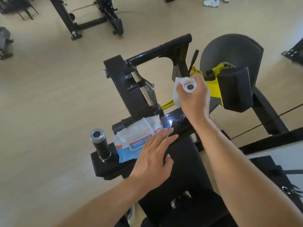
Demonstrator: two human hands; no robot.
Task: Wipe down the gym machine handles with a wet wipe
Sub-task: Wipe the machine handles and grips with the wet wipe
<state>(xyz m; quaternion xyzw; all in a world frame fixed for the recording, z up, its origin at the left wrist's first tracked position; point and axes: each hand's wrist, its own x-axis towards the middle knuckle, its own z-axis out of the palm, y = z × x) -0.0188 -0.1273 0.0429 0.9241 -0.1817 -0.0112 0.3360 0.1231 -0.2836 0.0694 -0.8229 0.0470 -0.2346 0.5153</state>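
My right hand [194,100] is wrapped around the right upright handle [190,87] of the black gym machine, with a white wet wipe [176,94] pressed between palm and grip. Only the handle's silver end cap shows above my fist. The left handle [100,145] stands bare, black with a silver cap, at the seat's left. My left hand [151,163] lies flat, fingers spread, on the black seat pad [185,163], its fingertips over the edge of a blue and white wet wipe pack [131,141] that lies between the two handles.
The machine's black frame arm [129,86] and crossbar [159,50] rise ahead. A black weight plate [229,51] and a black pad [236,89] on yellow brackets stand at right. Other black equipment [98,18] stands on the beige floor beyond, and someone's white shoes [212,2].
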